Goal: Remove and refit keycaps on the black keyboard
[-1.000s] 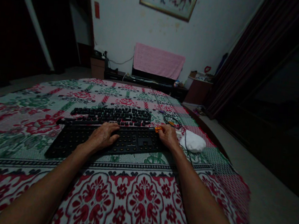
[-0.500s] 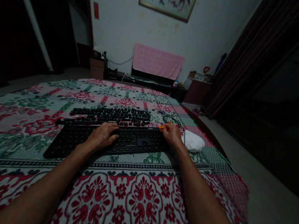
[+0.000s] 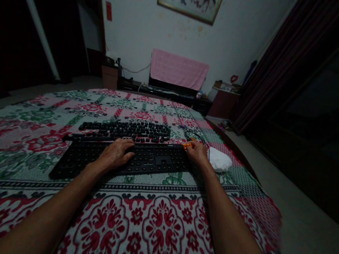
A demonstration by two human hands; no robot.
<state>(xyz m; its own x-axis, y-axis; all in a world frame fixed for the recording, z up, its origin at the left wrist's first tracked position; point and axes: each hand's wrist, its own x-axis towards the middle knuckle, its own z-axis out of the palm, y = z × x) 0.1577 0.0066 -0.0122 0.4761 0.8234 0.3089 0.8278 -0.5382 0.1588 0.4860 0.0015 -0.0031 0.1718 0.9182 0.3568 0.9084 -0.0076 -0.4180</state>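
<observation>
A black keyboard base [image 3: 141,159] with its keycaps off lies on the patterned cloth, rows of small round spots showing across it. My left hand [image 3: 115,153] rests on its middle with fingers stretched forward and thumb apart, holding nothing. At the base's far right corner, my right hand [image 3: 196,153] is closed on a small orange tool [image 3: 187,145]; its exact kind is too dim and covered to make out. Loose black keycaps [image 3: 126,128] lie in rows just beyond the base. A long dark strip [image 3: 90,138] runs along its far left edge.
A crumpled white cloth or bag [image 3: 221,160] lies right of my right hand, with a dark cable [image 3: 197,135] coiled behind it. The patterned cloth [image 3: 135,208] covers the surface. A pink towel [image 3: 179,69] hangs against the far wall.
My right hand has shifted slightly to the right with the orange tool. The left hand and the keyboard base look the same.
</observation>
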